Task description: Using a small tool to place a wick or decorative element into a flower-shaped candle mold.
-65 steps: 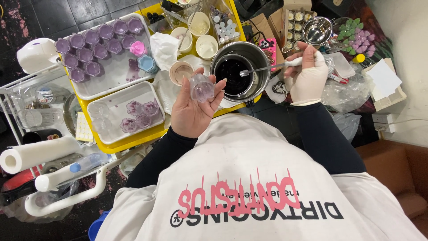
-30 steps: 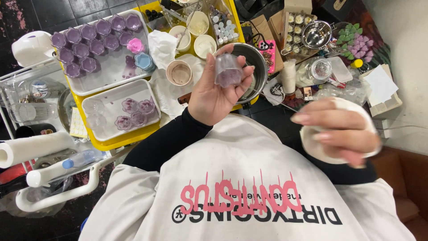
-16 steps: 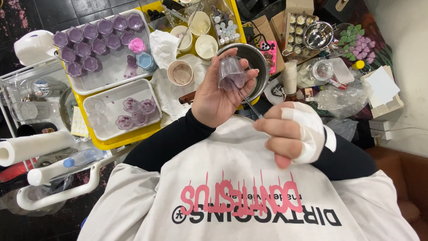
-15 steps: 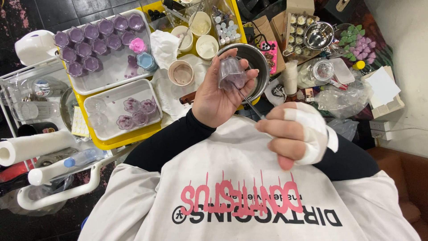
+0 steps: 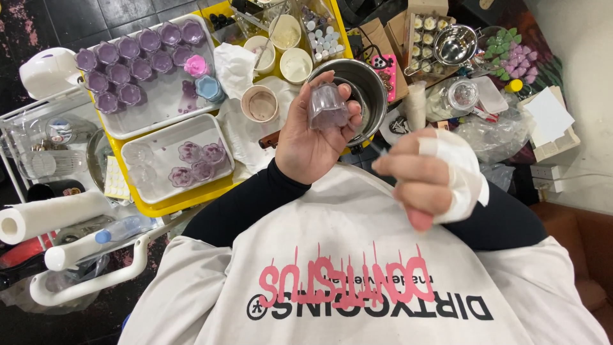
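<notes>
Above pot (image 5: 357, 96), left-hand (image 5: 313, 137) cup (image 5: 327, 107) (purple)

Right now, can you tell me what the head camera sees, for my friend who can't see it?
The left hand holds up a small clear cup over a metal pot. The bandaged right hand hovers beside it, near trays of purple cups.

The left hand (image 5: 313, 137) covers the lower part of the small clear cup (image 5: 327, 107) and part of the steel pot (image 5: 364, 86) behind it. What the bandaged right hand (image 5: 434, 176) pinches is too thin and blurred to tell. The paper towel roll (image 5: 48, 217) is cut off by the left edge. Small pieces in the divided box (image 5: 322, 32) are too tiny to make out.
</notes>
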